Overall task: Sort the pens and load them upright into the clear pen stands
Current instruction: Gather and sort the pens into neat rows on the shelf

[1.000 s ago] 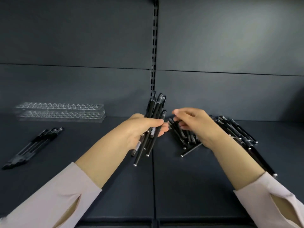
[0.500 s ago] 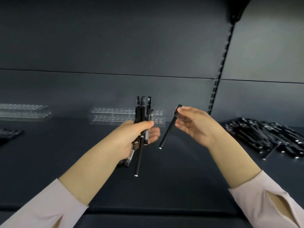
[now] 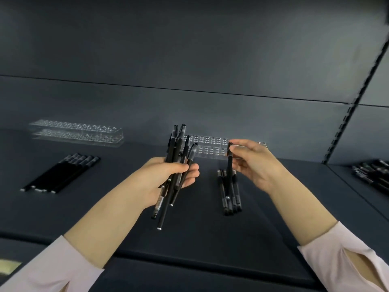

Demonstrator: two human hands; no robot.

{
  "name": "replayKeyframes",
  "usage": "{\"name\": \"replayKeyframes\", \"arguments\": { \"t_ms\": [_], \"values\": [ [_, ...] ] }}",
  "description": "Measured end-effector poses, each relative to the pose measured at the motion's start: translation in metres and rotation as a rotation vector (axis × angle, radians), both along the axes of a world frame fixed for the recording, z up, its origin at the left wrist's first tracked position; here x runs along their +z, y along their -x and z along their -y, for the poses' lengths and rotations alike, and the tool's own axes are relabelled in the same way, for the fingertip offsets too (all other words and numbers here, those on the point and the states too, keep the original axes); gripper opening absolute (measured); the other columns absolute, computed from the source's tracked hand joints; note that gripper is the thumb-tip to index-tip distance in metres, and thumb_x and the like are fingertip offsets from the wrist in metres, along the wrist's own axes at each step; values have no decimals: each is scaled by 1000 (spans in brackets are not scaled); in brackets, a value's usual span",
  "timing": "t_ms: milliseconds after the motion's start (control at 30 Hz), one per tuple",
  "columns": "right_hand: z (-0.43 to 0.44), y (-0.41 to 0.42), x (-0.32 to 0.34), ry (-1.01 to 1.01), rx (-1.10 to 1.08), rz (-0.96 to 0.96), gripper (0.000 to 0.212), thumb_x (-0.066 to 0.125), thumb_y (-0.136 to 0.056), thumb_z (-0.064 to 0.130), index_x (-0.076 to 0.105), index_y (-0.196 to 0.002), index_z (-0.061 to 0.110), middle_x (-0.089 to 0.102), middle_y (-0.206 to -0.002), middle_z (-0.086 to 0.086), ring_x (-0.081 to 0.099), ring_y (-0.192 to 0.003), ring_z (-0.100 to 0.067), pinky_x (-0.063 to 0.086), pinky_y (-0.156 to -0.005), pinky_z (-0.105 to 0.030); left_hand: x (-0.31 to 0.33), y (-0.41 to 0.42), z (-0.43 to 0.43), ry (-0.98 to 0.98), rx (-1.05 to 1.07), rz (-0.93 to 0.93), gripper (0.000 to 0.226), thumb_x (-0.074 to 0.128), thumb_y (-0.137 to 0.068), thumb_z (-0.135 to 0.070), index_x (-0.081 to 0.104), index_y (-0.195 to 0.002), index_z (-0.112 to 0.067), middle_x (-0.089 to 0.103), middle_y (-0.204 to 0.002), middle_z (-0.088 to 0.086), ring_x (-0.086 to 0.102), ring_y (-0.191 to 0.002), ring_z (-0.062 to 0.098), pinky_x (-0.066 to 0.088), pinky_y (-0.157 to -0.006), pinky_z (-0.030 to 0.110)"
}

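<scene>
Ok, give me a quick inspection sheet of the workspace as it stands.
Surface: dark shelf, flat.
Job's things: left stand and middle stand, both clear, no pens seen in them; left row of pens lying side by side; small group lying mid-shelf; pile at the right edge.
Clutter: pale patch at lower left, unclear.
Grippers: left hand grips a bundle of pens; right hand pinches a single pen by its top, over the small group.
Cables: nothing seen.
Surroundings: dark back panels; slotted upright at the right.
</scene>
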State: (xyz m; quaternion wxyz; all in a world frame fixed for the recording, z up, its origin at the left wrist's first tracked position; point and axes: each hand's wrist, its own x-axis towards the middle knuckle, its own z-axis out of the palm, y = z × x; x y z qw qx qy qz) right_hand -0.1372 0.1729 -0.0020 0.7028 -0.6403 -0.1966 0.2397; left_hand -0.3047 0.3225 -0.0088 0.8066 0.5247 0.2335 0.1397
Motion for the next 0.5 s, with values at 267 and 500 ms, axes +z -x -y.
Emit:
{"name": "replayKeyframes", "arguments": {
  "t_ms": [267, 500],
  "values": [
    [-101, 63, 3, 0, 77, -24, 18, 58, -94, 4, 61, -109, 13, 63, -93, -13, 57, -66, -16, 55, -60, -23, 0, 64, -96, -55, 82, 30, 17, 63, -88, 4, 66, -104, 7, 75, -100, 18, 74, -92, 28, 60, -64, 28],
    [-200, 120, -5, 59, 93, -33, 22, 58, -91, -1, 60, -105, 16, 66, -90, -10, 61, -68, -16, 55, -58, -22, -1, 109, -199, -309, 23, -122, 14, 66, -90, -15, 77, -99, -15, 76, -101, -6, 69, -100, 10, 49, -79, 27]
  ]
}}
